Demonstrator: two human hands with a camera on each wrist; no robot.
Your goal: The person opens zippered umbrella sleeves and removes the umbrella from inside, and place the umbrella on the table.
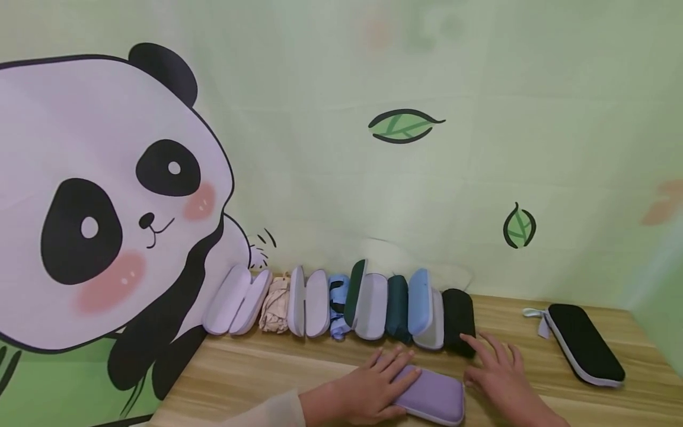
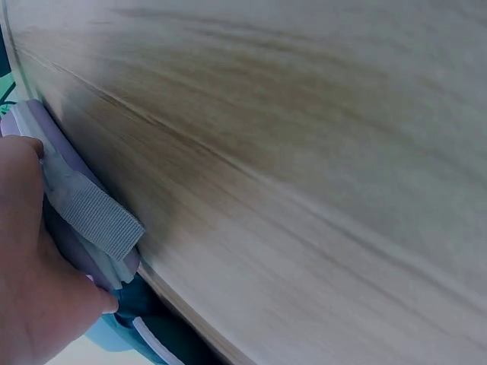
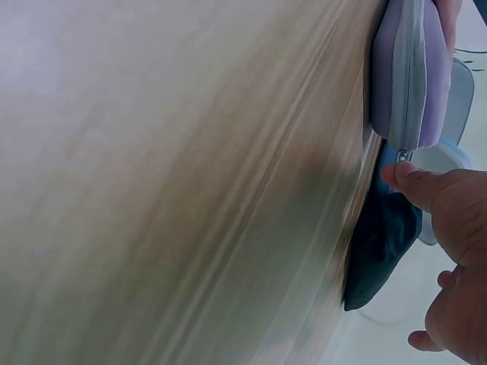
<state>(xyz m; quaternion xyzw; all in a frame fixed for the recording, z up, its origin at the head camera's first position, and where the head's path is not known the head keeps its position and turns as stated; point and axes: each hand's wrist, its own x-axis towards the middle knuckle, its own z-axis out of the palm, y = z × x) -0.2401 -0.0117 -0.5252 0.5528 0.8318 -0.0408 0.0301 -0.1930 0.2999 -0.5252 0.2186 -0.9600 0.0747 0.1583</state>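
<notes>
A purple zippered case (image 1: 434, 396) lies on the wooden table near its front. My left hand (image 1: 373, 385) grips the case's left end, fingers across the top and thumb along the near side. In the left wrist view, a grey fabric loop (image 2: 99, 217) sticks out between the thumb and fingers of that hand. My right hand (image 1: 498, 373) is at the case's right end. The right wrist view shows its thumb and a finger pinching the small metal zipper pull (image 3: 403, 156) at the closed-looking corner. The other right fingers are raised off the table.
Along the wall stands a row of open cases (image 1: 370, 308) and folded cloth pouches, including a beige one (image 1: 275, 305), a blue one (image 1: 338, 296) and a black one (image 1: 459, 317). A black zippered case (image 1: 586, 344) with a pale strap lies at right.
</notes>
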